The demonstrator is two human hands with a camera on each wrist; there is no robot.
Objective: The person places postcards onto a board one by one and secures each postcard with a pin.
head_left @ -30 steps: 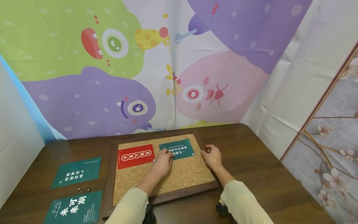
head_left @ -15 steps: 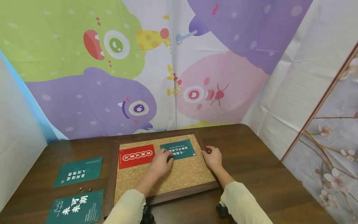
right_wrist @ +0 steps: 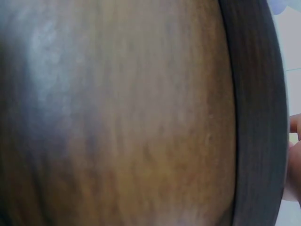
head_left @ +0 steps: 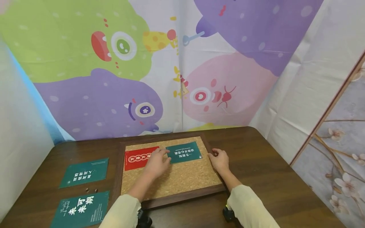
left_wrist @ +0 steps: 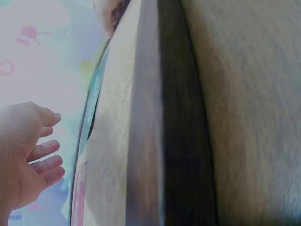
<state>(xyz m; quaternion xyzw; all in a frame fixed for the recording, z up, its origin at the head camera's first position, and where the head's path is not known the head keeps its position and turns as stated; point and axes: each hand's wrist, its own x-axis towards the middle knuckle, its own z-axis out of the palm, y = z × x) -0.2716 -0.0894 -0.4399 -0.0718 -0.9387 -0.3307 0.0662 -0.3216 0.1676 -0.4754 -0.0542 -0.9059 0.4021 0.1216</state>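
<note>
A framed cork board [head_left: 182, 179] lies on the table with a red card [head_left: 134, 160] and a green card [head_left: 183, 152] on it. A small shiny pin [head_left: 200, 156] sits at the green card's lower right corner. My left hand [head_left: 156, 163] hovers between the two cards, covering the red card's right end. In the left wrist view its fingers [left_wrist: 45, 149] are spread apart, holding nothing. My right hand [head_left: 220, 161] grips the frame's right side, thumb at the edge and fingers curled. Only a sliver of it shows in the right wrist view.
Left of the board, two more green cards [head_left: 84, 173] lie on the brown table [head_left: 256, 177], one nearer than the other. Between them are two small metallic pieces [head_left: 87, 190]. A cartoon-print curtain [head_left: 137, 79] hangs behind the table.
My left hand has lifted off the green card's left end and shifted left toward the red card, its fingers loosening. The right hand stays at the frame. The head view has turned slightly left.
</note>
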